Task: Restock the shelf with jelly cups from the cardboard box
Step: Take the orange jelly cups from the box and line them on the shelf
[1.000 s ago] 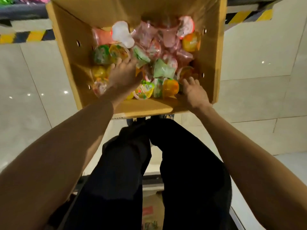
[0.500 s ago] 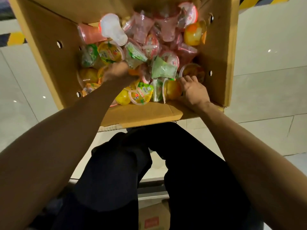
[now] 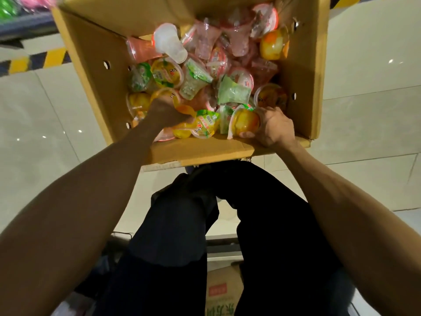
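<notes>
- One pale tiled floor (image 3: pixel 364 110) fills both sides of the frame, with a yellow-and-black hazard stripe (image 3: pixel 38 61) at upper left.
- Two legs in dark trousers (image 3: pixel 182 236) run down the lower middle, and two bare forearms reach up from the lower corners.
- One open cardboard box (image 3: pixel 95 71) sits at top centre, its near flap folded towards the person and small round holes in its side walls.
- The jelly cups (image 3: pixel 227 71) lie loose in a heap inside the box. They are too jumbled for an exact count, but there are a few dozen: mostly pink-clear, several yellow-orange, about four green, one white (image 3: pixel 169 45).
- One smaller carton (image 3: pixel 223 290) with a red label shows at bottom centre between the legs.
- A dark shelf edge (image 3: pixel 27 26) carrying blurred green and pink goods crosses the upper left corner.
- The left hand (image 3: pixel 164 112) is in the box's lower left, fingers curled down on an orange-rimmed cup (image 3: pixel 175 98) that is mostly hidden.
- The right hand (image 3: pixel 275 128) is at the box's lower right, thumb and fingers wrapped round one yellow-orange cup (image 3: pixel 245 122) lying on its side.
</notes>
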